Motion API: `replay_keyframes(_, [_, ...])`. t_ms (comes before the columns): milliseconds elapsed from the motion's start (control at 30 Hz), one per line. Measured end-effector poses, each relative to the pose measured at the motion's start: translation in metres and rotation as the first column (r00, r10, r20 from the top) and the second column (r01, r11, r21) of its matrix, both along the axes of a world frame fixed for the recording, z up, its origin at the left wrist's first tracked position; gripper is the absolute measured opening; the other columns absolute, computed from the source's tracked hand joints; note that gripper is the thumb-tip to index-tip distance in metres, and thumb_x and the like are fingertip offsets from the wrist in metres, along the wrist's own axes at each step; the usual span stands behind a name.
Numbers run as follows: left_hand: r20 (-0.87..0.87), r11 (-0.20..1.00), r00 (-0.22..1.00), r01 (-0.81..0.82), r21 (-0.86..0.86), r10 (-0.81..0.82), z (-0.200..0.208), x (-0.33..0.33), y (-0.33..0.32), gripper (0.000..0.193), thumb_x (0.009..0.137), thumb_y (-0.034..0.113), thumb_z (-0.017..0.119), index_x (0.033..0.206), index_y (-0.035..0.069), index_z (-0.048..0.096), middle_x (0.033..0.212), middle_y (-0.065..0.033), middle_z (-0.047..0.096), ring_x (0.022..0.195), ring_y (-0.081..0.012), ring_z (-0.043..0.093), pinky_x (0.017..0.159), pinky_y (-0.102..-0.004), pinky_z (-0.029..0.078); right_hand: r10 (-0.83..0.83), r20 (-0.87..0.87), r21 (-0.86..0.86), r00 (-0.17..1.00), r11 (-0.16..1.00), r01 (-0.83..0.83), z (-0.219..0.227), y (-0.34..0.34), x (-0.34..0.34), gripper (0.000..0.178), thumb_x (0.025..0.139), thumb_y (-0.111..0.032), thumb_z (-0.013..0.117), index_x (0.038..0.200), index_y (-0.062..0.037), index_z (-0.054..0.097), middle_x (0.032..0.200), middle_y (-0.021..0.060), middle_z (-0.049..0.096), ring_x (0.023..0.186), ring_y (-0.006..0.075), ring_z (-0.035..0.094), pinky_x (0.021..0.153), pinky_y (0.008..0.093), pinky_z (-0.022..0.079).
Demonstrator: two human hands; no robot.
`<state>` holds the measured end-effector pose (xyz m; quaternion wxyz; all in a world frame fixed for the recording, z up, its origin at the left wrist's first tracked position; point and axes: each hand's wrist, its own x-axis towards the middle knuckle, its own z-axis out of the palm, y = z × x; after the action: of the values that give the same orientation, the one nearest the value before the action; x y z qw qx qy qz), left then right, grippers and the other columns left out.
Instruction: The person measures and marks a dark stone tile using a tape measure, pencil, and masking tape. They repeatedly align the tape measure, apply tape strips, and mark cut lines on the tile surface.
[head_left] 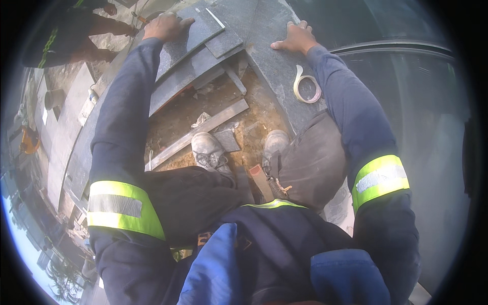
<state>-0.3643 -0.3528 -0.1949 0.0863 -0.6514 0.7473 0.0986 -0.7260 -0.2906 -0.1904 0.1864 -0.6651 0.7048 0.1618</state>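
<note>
My left hand (163,27) is at the far-left edge of a grey stone tile (195,38), thumb stretched across the top and the other fingers curled at the edge, partly hidden. This tile lies over another grey slab, and a white strip (215,18) rests on it. My right hand (295,38) leans on a wide grey stone slab (267,61), thumb and fingers spread, holding nothing. Just nearer than that hand, a roll of pale tape (307,89) lies flat on the slab.
Between the slabs is a gap of brown soil, where a metal bar (203,130) lies slanted near my shoes (208,151). Dark glossy panels (401,101) stand along the right. Another person (76,33) is at the far left, near long boards (63,137) and a bucket (53,98).
</note>
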Motion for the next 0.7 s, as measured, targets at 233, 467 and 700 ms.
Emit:
replay_keyframes(233, [-0.104,0.996,0.994,-0.004,0.088,0.014,-0.015,0.01,-0.012,0.076,0.096,0.071,0.053,0.125,0.002,0.072,0.131,-0.0234,0.068,0.122,-0.0394,0.066,0.102,-0.0484,0.051,0.366,0.047,-0.189,0.929,0.917,-0.351,-0.053,0.015,0.028,0.098,0.098,-0.067,0.054,0.164,-0.0006,0.022,0.168,0.031,0.016,0.158,0.0461,0.013,0.127,0.0541,0.022])
replay_keyframes(467, [-0.192,0.999,0.981,-0.011,-0.03,0.005,-0.004,0.034,0.02,0.059,0.093,0.059,0.06,0.11,0.005,0.077,0.114,-0.0214,0.074,0.114,-0.039,0.069,0.096,-0.05,0.054,0.772,0.323,0.26,0.548,0.484,-0.835,0.016,0.114,0.1,0.089,0.094,-0.066,0.062,0.155,-0.0031,0.044,0.156,0.0278,0.043,0.148,0.0439,0.038,0.122,0.0491,0.033])
replay_keyframes(700, [-0.053,0.995,0.996,0.074,-0.07,-0.078,0.015,0.011,0.008,0.057,0.092,0.055,0.06,0.103,0.002,0.078,0.108,-0.0228,0.075,0.105,-0.0384,0.072,0.091,-0.0484,0.056,0.62,0.438,-0.258,0.651,0.78,-0.57,0.02,0.033,0.082,0.047,0.1,-0.036,0.065,0.136,-0.0056,0.064,0.113,0.0232,0.073,0.103,0.0362,0.072,0.092,0.046,0.056])
